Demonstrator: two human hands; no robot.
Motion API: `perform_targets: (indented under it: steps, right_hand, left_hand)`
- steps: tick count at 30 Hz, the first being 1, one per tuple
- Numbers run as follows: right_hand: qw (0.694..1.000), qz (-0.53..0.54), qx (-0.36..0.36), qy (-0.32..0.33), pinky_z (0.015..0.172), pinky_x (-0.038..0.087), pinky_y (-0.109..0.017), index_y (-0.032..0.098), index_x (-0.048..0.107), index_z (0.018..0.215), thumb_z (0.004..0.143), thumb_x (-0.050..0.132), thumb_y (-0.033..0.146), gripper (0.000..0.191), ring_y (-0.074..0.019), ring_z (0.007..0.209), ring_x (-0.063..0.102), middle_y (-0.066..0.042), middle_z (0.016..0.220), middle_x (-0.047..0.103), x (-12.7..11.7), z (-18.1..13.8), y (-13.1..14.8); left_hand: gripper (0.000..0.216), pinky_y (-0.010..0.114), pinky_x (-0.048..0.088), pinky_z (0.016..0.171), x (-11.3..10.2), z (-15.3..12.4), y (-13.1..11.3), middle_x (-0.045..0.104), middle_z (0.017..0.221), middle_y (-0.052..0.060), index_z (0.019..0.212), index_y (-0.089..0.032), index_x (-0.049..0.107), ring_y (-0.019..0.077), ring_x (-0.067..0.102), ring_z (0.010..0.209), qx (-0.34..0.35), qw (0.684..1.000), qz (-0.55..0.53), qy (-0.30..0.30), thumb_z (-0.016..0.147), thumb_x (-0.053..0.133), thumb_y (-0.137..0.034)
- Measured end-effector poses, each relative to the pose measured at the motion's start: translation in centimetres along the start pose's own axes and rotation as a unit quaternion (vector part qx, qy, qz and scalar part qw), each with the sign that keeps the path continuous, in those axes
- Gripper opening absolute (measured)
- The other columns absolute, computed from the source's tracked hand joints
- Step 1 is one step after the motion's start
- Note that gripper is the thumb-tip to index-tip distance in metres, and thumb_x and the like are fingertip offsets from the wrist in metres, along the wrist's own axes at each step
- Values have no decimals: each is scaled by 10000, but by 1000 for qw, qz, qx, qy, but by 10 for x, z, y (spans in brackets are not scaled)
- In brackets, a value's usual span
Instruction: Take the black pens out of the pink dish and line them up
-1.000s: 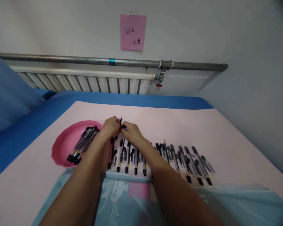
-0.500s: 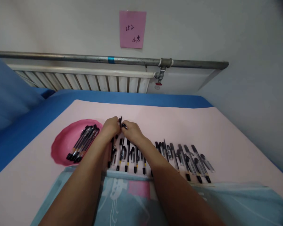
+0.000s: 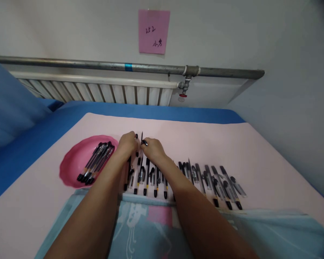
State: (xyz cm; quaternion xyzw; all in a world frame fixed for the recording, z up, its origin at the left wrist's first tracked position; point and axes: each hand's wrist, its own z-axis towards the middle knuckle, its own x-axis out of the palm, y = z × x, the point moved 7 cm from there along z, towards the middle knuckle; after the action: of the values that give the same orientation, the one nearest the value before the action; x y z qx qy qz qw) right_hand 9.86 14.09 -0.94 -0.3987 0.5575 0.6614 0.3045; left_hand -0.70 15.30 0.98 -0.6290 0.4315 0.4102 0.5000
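Above the row of pen parts, my left hand (image 3: 127, 144) is closed around a slim black-ended pen piece (image 3: 136, 154), mostly hidden by the fingers. A small gap to its right, my right hand (image 3: 154, 149) pinches a pen part with a black clip end (image 3: 144, 142). A thin pointed tip (image 3: 142, 135) sticks up beside its fingers; I cannot tell whether it is a separate refill. Clear barrels with black ends (image 3: 146, 180), loose caps (image 3: 142, 174) and thin refills lie below both hands, partly covered by my right forearm.
At the left, a pink scalloped bowl (image 3: 70, 162) holds several assembled black pens (image 3: 95, 163). More barrels and caps (image 3: 226, 187) lie at the right. A light blue patterned cloth (image 3: 140, 230) covers the near edge. Behind the table are a radiator (image 3: 97, 91) and a metal pipe (image 3: 97, 64).
My hands have drawn slightly apart, and the thin pointed tip now stands nearer my right hand, separate from the piece in my left. The view has shifted a little.
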Motion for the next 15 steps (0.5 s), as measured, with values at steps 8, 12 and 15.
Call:
perform_targets:
  steps: [8,12,15]
  right_hand:
    - [1000,19,10,-9,658,394,-251,190,640,843,790,464,266,198,-188,791,598,-74,842,669,0,2,-4]
    - [999,34,20,-17,703,402,-250,205,630,866,780,468,241,188,-184,845,594,-57,891,669,-3,3,-6]
    - [998,39,49,-31,723,411,-263,201,596,981,784,458,241,244,-189,881,588,-63,942,660,-9,4,-13]
  left_hand:
    - [374,232,454,728,1,1,0,668,988,97,1080,-139,575,193,621,889,13,1000,4,-1,719,477,-142]
    - [358,241,446,766,2,4,0,665,1001,98,1053,-150,598,204,602,944,19,1000,14,-2,712,490,-142]
    - [348,238,439,788,2,7,1,666,1003,87,1031,-170,614,204,595,962,20,1000,20,-6,697,521,-144]
